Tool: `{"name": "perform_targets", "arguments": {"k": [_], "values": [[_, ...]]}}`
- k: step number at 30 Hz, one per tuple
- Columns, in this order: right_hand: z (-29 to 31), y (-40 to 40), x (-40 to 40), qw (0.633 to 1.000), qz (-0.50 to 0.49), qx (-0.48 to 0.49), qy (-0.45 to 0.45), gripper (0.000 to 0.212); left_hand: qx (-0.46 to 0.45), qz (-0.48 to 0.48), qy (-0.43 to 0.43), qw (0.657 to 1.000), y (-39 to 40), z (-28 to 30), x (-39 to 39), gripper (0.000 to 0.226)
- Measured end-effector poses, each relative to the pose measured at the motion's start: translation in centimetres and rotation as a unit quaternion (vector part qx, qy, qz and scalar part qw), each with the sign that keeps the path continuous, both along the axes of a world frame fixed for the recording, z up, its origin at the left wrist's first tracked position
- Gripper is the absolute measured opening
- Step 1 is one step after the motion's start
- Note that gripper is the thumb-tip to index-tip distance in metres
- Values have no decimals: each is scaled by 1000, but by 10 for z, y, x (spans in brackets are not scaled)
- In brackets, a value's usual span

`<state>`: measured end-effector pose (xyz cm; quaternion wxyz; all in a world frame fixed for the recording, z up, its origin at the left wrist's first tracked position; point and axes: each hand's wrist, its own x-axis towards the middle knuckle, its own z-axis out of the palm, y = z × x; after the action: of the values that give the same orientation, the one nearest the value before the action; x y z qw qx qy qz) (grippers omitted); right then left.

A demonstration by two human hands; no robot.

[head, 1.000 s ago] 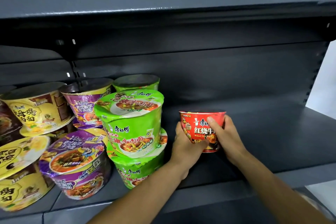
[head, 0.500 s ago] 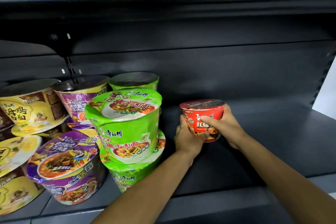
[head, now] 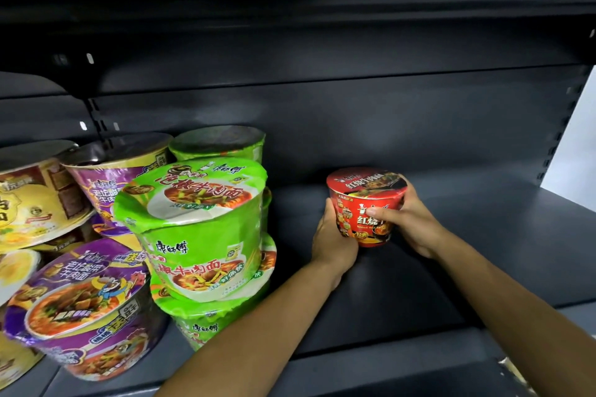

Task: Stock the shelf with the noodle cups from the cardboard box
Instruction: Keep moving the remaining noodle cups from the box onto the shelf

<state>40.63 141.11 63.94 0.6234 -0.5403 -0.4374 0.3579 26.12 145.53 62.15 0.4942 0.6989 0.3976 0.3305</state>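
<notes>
While three green cups (head: 200, 229) sit stacked, both hands' fingers (head: 379, 211) clasp one red cup (head: 366, 203)

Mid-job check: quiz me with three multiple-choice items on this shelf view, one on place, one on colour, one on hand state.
1. The small red noodle cup sits where, relative to the green noodle cup stack?
A left
B right
C on top

2. Colour of the front-left lower cup?
A purple
B blue
C white

3. Hands on the red cup?
A none
B one
C both

Answers: 1 B, open dark grey shelf right of the stack. 2 A, purple wrapper. 3 C, left hand and right hand grip its sides.
</notes>
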Motion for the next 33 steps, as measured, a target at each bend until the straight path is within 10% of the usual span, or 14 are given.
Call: {"name": "perform_targets", "arguments": {"k": [17, 33], "values": [[-21, 48, -56, 995, -23, -6, -98, 129, -50, 259, -70, 962, -1, 1, -18, 64], [1, 42, -58, 993, 114, -40, -2, 90, -9, 269, -49, 962, 0, -8, -33, 28]]}}
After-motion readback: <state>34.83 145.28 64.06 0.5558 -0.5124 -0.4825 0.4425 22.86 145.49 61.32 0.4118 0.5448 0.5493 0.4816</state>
